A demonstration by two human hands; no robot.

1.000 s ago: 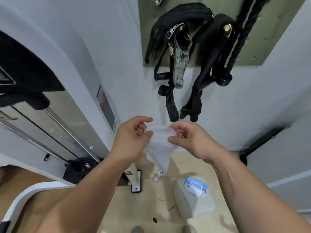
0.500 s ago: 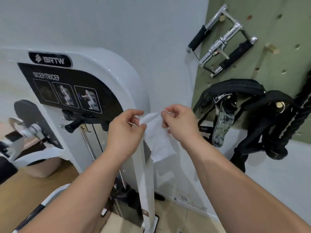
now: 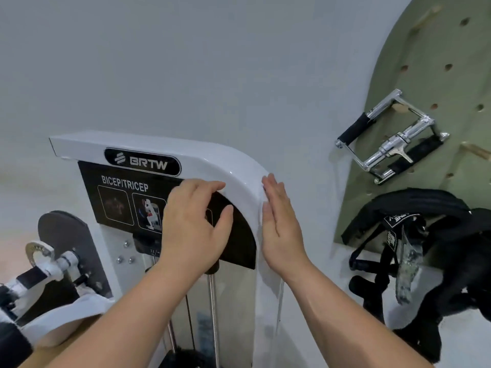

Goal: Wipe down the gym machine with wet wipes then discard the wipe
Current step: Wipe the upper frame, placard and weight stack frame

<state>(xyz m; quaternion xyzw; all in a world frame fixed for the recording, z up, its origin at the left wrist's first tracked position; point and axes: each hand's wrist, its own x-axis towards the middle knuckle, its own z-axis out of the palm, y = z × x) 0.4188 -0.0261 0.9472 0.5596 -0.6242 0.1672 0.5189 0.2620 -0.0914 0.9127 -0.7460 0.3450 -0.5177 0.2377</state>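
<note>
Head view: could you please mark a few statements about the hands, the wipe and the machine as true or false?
The right hand lies flat against the machine's white frame. True.
The label reads LEG PRESS. False: the label reads BICEP/TRICEP.
A chrome handle hangs on the green pegboard. True.
The left hand holds the chrome handle. False: the left hand rests on the white frame.
The wipe lies on the floor. False: the wipe shows beneath the right hand.

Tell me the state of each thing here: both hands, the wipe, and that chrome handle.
Left hand: fingertips rest on the machine's white frame, holding nothing.
Right hand: flat, pressing the wipe against the frame's side.
Wipe: mostly hidden under the right hand.
Chrome handle: hanging on the pegboard.
</note>
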